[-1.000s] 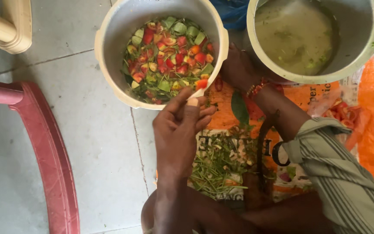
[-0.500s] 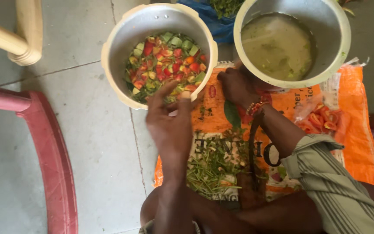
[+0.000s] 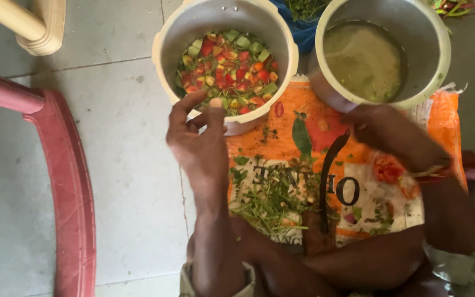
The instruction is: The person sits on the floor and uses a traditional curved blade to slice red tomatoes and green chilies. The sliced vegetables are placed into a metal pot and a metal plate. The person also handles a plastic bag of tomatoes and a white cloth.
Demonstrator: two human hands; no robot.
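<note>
While the person sits on the floor (image 3: 127,165) looking down, the left hand (image 3: 199,140) hangs at the near rim of the left pot (image 3: 166,44), fingers loosely curled and thumb raised, gripping nothing that shows; its fingertips (image 3: 193,99) lie just over the rim's edge. That pot is filled with chopped vegetables (image 3: 226,69), red and green pieces, and it lies straight ahead of the left hand, on the far side of it. The right hand (image 3: 380,129) rests below the near rim of the right pot (image 3: 441,49), which holds a cloudy greenish liquid (image 3: 361,58); whether this hand is closed on anything I cannot tell, as it is blurred and dark. Both pots stand at the far edge of an orange printed sack (image 3: 441,126) spread on the floor, strewn with green stalk trimmings (image 3: 270,201). A dark curved blade (image 3: 328,170) stands between the hands, its long axis running near to far. The left hand is the nearer one to the vegetable pot. A red chair frame (image 3: 67,181) curves along the left.
</note>
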